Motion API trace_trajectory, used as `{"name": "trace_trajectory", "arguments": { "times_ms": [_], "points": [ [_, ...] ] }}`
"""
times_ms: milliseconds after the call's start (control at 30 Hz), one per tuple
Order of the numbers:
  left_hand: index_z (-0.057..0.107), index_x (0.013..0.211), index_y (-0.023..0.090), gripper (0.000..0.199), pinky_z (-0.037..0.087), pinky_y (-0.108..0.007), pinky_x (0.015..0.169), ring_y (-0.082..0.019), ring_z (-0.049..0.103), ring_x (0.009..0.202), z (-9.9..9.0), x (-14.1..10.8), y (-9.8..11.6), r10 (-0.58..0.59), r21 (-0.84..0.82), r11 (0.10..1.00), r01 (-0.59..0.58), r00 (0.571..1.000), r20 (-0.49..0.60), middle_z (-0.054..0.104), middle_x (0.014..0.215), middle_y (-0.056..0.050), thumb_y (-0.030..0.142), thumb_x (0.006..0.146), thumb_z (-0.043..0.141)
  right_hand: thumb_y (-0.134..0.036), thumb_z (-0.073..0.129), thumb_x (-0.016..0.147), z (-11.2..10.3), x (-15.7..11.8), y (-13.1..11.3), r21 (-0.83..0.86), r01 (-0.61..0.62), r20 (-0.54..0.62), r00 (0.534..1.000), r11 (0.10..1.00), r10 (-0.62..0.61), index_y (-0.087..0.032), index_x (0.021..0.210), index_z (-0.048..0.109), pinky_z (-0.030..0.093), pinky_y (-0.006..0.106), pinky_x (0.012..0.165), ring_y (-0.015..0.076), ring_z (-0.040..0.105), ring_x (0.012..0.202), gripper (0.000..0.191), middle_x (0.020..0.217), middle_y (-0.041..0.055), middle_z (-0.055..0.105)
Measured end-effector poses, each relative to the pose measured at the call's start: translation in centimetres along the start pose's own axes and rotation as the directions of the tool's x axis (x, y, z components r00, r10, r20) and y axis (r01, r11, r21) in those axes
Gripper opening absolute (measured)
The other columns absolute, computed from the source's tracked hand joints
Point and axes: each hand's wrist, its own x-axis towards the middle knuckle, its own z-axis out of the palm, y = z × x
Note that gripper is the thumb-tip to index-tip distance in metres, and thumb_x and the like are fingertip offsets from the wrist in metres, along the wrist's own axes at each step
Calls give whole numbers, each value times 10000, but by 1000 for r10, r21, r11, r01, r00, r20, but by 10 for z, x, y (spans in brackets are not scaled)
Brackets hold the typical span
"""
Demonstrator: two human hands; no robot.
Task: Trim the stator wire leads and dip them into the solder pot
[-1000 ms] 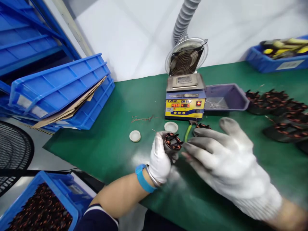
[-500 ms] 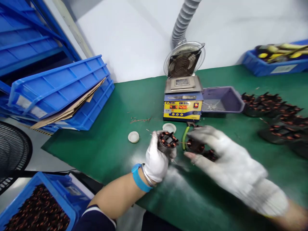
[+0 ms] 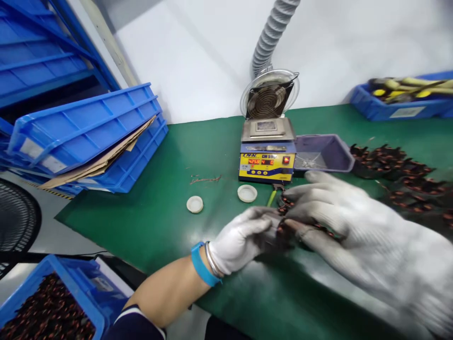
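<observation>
1. The left hand [image 3: 240,241], in a white glove, has its grip closed around a wound stator [image 3: 281,236]. The right hand's [image 3: 332,212] grip reaches it with thumb and fingers; blur hides whether they pinch anything.
2. The stator could slip or twist if the smooth-looking glove loosens while the right fingers pull; crowded fingertips could also snag or bend its windings.
3. The stator lies just right of the frame's centre, low, inside the left grip and against the right fingertips.
4. Just above the hands, green-handled pliers [image 3: 272,198] rest on the tabletop [image 3: 170,226], near the solder pot [image 3: 267,167].
5. Left of the pliers sits a white dish [image 3: 247,193]; more stators [image 3: 385,163] stand at the right of the frame.
</observation>
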Motion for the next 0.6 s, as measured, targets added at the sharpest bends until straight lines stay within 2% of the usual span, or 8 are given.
{"name": "trace_trajectory", "arguments": {
  "times_ms": [67, 133, 200, 267, 367, 433, 500, 600],
  "points": [
    [460, 512, 176, 361, 394, -215, 517, -88, 463, 498, -1, 2, 3, 210, -115, 966, -231, 963, -169, 442, 520, 21, 276, 799, 655, -234, 521, 870, -6, 7, -8, -80, 76, -32, 996, 994, -78, -252, 834, 582, 532, 489, 844, 225, 665, 832, 73, 828, 22, 683],
    [282, 462, 196, 527, 278, -213, 425, -68, 342, 411, -6, 8, 5, 265, -134, 942, -309, 926, -271, 316, 469, 40, 336, 885, 563, -216, 521, 852, -9, 11, -16, -112, 102, -55, 993, 989, -108, -261, 865, 576, 491, 523, 930, 229, 662, 847, 72, 821, 19, 679],
    [356, 494, 199, 539, 225, -225, 387, -78, 361, 386, -14, 14, 3, 125, -92, 985, -148, 967, -220, 381, 486, 29, 483, 929, 498, -229, 529, 852, -9, 11, -21, -124, 106, -45, 993, 987, -112, -264, 924, 593, 455, 536, 1005, 231, 655, 892, 102, 868, 27, 686],
    [530, 602, 182, 572, 267, -239, 376, -119, 469, 404, -18, 15, -1, -145, 18, 989, 145, 989, -22, 519, 553, -11, 679, 881, 475, -250, 538, 847, -6, 10, -18, -146, 121, -20, 992, 982, -125, -264, 912, 609, 457, 540, 996, 232, 644, 882, 98, 882, 34, 687],
    [675, 822, 139, 555, 405, -275, 422, -170, 582, 482, -16, 9, -3, -341, 166, 937, 307, 908, 244, 646, 693, -62, 690, 793, 604, -256, 528, 840, -3, 8, -9, -188, 146, 8, 989, 971, -147, -263, 849, 616, 487, 524, 910, 230, 629, 832, 88, 862, 39, 683],
    [693, 876, 148, 348, 521, -292, 586, -175, 650, 634, -11, 5, 2, -145, 47, 989, 139, 968, 205, 684, 802, -64, 488, 801, 688, -230, 508, 848, -3, 8, -6, -192, 146, -9, 989, 971, -151, -257, 813, 595, 492, 505, 877, 220, 621, 803, 98, 836, 38, 675],
    [635, 696, 168, 228, 549, -308, 765, -170, 671, 757, -9, 4, 8, 120, -129, 985, -116, 993, 24, 676, 811, -47, 355, 821, 670, -220, 511, 853, -5, 9, -9, -147, 136, -30, 989, 980, -142, -255, 807, 572, 490, 488, 881, 213, 623, 813, 84, 819, 30, 666],
    [481, 516, 174, 441, 548, -333, 795, -186, 677, 776, -15, 11, 13, 213, -210, 952, -223, 975, -69, 662, 776, -50, 411, 849, 645, -210, 511, 856, -7, 10, -18, -72, 122, -51, 991, 990, -126, -265, 848, 567, 467, 481, 968, 201, 637, 867, 79, 828, 13, 666]
  ]
}}
